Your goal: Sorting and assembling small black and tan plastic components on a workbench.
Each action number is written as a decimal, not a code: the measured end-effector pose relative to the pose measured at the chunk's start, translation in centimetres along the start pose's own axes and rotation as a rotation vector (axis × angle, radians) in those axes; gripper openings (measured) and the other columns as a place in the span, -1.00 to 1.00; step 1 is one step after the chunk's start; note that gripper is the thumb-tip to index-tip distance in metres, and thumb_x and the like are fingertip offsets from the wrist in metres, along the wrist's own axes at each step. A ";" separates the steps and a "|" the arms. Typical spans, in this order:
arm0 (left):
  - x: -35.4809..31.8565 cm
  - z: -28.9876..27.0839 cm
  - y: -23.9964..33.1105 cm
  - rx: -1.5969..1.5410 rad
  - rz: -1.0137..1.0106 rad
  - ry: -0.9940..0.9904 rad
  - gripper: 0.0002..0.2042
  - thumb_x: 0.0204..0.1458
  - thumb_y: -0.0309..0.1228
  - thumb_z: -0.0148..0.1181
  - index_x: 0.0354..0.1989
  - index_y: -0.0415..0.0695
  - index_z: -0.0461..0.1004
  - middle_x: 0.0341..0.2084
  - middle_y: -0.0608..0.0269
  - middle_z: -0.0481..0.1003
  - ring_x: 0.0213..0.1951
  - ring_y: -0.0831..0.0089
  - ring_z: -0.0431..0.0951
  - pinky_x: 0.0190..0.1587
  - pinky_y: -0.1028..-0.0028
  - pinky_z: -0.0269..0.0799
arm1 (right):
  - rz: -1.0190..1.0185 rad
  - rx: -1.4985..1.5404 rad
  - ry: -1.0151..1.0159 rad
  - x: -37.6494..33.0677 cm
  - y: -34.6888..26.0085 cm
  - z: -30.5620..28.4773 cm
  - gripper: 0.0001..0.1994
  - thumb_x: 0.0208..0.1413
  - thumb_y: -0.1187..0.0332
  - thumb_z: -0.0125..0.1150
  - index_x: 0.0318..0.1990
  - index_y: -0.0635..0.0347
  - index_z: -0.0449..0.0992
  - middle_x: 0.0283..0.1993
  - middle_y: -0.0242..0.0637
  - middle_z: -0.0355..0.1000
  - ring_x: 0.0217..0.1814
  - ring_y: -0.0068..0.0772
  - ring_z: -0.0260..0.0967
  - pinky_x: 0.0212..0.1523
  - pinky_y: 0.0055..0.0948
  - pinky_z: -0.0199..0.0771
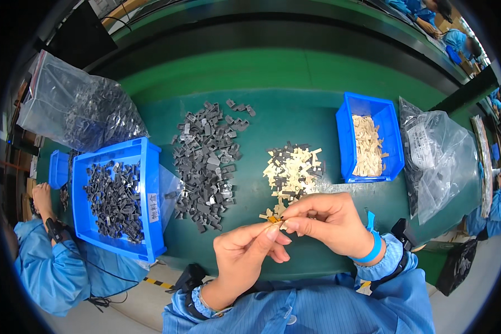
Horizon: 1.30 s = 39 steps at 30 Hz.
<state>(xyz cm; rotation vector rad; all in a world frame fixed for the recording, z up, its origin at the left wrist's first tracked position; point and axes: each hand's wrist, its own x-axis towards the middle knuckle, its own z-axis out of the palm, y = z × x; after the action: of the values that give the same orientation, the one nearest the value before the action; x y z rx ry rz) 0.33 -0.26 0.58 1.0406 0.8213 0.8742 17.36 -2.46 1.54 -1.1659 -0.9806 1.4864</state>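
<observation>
Head view. Left hand (pixel 245 253) and right hand (pixel 325 220) meet at lower centre of the frame, fingertips pinched together on one small tan part (pixel 273 219). Both hands grasp it; the part sits between the thumbs and forefingers, held above the near edge of the table, just below the mixed pile. The right wrist carries a blue wrist strap (pixel 371 249). Both forearms are in light blue sleeves.

Surface: a dark green table (pixel 295 119), with a raised green band running along its far side. At centre lies a mixed pile of tan and grey parts (pixel 292 170). Left of it is a larger pile of grey parts (pixel 206 161). At left stands a large blue bin (pixel 150 167) filled with dark grey parts. At upper right is a smaller blue bin (pixel 395 133) holding tan parts. A clear plastic bag (pixel 72 106) of dark parts lies at upper left; another clear bag (pixel 442 156) lies at right.

Room: pale floor at the lower edge, with a yellow-black striped marking. A co-worker's hand (pixel 40 195) in a blue sleeve shows at far left. More people in blue sit at upper right, small and blurred.
</observation>
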 end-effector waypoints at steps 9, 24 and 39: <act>0.2 -0.5 -0.1 0.145 0.050 -0.088 -0.85 0.02 -0.55 0.09 -0.26 -0.35 0.48 -0.45 0.07 0.51 -0.49 0.49 0.52 -0.46 0.61 0.46 | -0.133 -0.159 0.002 0.0 0.5 0.2 -0.88 -0.01 0.46 0.17 -0.32 0.32 0.48 -0.45 -0.34 0.44 -0.44 -0.66 0.33 -0.41 -0.61 0.34; 0.3 -0.5 -1.0 0.173 0.362 0.077 -0.85 -0.09 -0.60 0.19 -0.30 -0.29 0.53 -0.30 0.17 0.37 -0.29 0.51 0.39 -0.28 0.60 0.33 | -0.046 -0.001 0.002 -0.1 0.8 1.3 -0.86 0.02 0.45 0.16 -0.29 0.33 0.49 -0.49 -0.34 0.43 -0.49 -0.66 0.32 -0.49 -0.65 0.33; 0.6 -1.4 0.4 -0.098 0.248 0.131 -0.90 -0.02 -0.50 0.07 -0.38 -0.26 0.46 -0.26 0.17 0.32 -0.21 0.39 0.35 -0.09 0.42 0.27 | -0.668 -0.922 0.441 -0.2 -4.1 -4.3 -0.92 -0.13 0.58 0.17 -0.42 0.28 0.50 -0.55 -0.28 0.39 -0.55 -0.46 0.32 -0.55 -0.53 0.29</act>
<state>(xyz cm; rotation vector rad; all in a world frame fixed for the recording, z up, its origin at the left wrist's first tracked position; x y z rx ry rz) -0.75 0.86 0.47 1.0203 0.7599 1.1915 22.36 -1.70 4.53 -1.4797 -1.5824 0.1834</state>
